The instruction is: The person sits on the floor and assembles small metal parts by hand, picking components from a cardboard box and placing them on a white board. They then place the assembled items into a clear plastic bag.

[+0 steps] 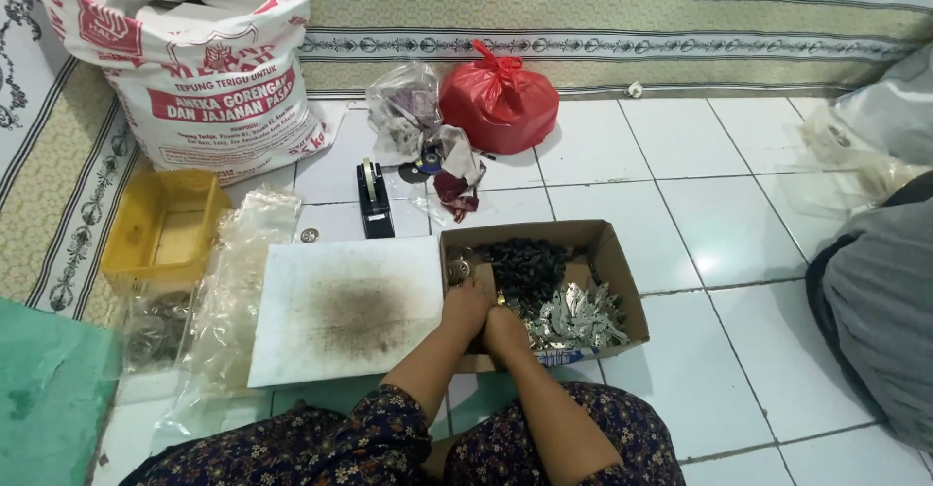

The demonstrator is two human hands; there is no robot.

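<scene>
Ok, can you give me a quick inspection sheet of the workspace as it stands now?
Surface: white tiled floor; a white board with a dark smudge lies flat beside the box.
Job's things: open cardboard box holding small black parts and silvery metal pieces.
Clutter: yellow tray, clear plastic bags, black tape dispenser, tied red bag, large printed sack.
Hands: left hand and right hand close together inside the box's left side; fingers hidden, grip cannot be told.
Cables: nothing seen.
Surroundings: patterned mat along the wall; another person's grey-clad leg at right.
</scene>
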